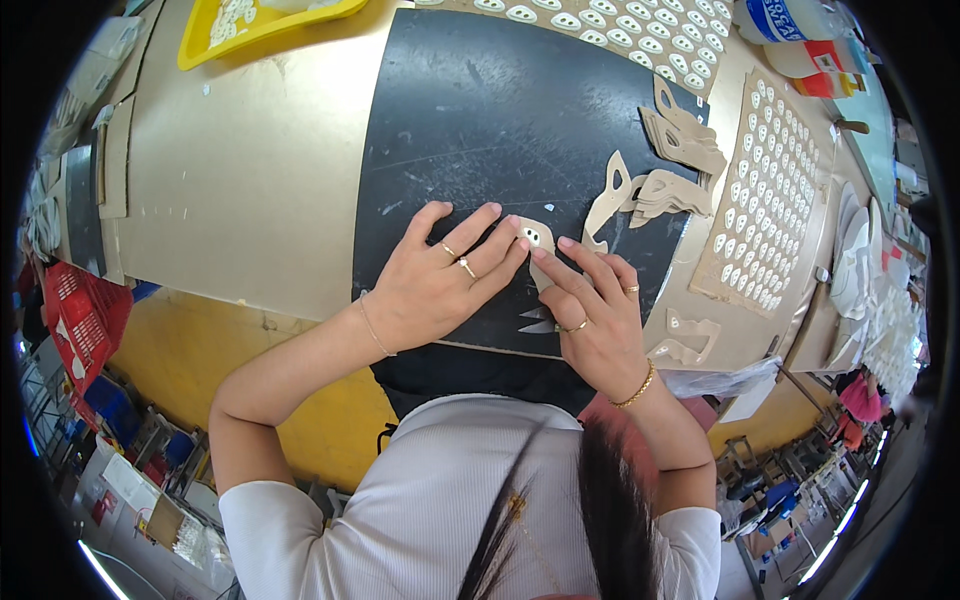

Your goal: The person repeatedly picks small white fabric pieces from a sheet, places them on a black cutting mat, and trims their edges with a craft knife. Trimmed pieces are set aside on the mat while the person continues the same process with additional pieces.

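The left hand [428, 272] and right hand [605, 325] pinch a tan cutout [547, 233] bearing a white patch [531, 238], fingers narrowed. Grey blades [537, 322] jut beside the right hand.

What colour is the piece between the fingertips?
Head view: the piece is beige with a white patch.

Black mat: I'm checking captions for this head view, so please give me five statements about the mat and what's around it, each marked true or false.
1. The left hand and the right hand both touch a beige piece at the mat. True.
2. The yellow tray stands on the mat. False: the tray is on the table, to the mat's left.
3. A gold bracelet circles the right wrist. True.
4. Pointed blades show beside the left hand. False: the blades show beside the right hand.
5. Stacked cut-outs lie toward the mat's right edge. True.
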`<state>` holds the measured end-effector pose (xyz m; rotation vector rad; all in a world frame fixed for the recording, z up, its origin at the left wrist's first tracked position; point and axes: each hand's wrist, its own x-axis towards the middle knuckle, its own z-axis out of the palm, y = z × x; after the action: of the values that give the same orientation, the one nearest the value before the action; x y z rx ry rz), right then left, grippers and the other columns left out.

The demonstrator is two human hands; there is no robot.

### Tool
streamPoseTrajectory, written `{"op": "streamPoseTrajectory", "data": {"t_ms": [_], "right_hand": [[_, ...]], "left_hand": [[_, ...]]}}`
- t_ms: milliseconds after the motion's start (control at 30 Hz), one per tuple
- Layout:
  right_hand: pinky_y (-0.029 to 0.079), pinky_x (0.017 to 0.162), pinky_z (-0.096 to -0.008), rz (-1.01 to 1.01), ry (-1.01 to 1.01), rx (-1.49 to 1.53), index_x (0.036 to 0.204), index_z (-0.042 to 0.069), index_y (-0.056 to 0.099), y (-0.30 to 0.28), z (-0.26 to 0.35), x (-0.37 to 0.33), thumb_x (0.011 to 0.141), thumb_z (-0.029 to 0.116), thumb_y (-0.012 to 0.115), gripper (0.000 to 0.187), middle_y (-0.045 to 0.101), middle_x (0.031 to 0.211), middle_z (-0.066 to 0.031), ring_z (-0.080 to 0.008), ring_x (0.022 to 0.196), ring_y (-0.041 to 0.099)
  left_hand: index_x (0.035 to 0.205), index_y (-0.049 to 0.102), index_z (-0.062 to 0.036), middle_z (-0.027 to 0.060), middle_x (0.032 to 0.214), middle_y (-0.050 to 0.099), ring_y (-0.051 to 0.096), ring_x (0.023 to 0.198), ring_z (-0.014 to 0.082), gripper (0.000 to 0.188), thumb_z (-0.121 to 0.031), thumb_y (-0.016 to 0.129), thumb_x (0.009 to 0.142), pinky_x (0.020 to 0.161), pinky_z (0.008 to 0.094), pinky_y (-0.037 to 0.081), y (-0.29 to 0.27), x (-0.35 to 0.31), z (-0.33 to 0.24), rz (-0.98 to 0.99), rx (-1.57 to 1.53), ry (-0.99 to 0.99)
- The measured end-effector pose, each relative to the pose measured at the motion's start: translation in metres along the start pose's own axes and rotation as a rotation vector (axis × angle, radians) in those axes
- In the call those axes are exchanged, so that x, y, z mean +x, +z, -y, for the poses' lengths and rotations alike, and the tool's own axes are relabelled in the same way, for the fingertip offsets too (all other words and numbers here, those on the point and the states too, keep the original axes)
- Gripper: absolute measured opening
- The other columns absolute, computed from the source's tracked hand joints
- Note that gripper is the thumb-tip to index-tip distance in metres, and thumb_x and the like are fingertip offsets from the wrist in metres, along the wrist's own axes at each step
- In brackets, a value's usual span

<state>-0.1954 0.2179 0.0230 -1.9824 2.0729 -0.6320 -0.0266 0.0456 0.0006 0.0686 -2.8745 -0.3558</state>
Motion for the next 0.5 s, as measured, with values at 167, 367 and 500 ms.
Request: {"op": "streamPoseTrajectory", "data": {"t_ms": [167, 367, 500], "right_hand": [[0.042, 0.103, -0.0453, 0.02, -0.013, -0.039, 0.1, 0.013, 0.059, -0.001, 0.0029, 0.0022, 0.088, 0.013, 0.065, 0.014, 0.065, 0.135, -0.0038, -0.0268, 0.127, 0.058], [0.041, 0.102, -0.0462, 0.039, 0.04, 0.043, 0.1, 0.009, 0.06, -0.0047, 0.0091, 0.0064, 0.081, 0.002, 0.068, 0.021, 0.064, 0.138, -0.0057, -0.0292, 0.128, 0.057], [0.044, 0.1, -0.0465, 0.02, 0.042, 0.062, 0.099, 0.008, 0.059, -0.0039, 0.0081, 0.0081, 0.078, -0.002, 0.068, 0.025, 0.064, 0.137, -0.0075, -0.0295, 0.127, 0.058]], "left_hand": [[0.125, 0.068, -0.0121, 0.007, 0.134, 0.06, 0.054, 0.131, 0.0245, 0.036, -0.019, 0.062, 0.091, 0.1, 0.0498, 0.044, -0.0068, 0.0034, -0.003, 0.036, 0.055, 0.021], [0.125, 0.067, -0.0129, 0.0069, 0.135, 0.059, 0.055, 0.13, 0.0241, 0.036, -0.02, 0.062, 0.09, 0.1, 0.0495, 0.044, 0.0009, -0.0024, 0.0055, 0.007, -0.011, 0.028], [0.129, 0.067, -0.0139, 0.0063, 0.137, 0.059, 0.055, 0.13, 0.0238, 0.04, -0.017, 0.065, 0.089, 0.103, 0.0492, 0.041, -0.0018, -0.0007, 0.0045, 0.043, -0.055, -0.003]]}}
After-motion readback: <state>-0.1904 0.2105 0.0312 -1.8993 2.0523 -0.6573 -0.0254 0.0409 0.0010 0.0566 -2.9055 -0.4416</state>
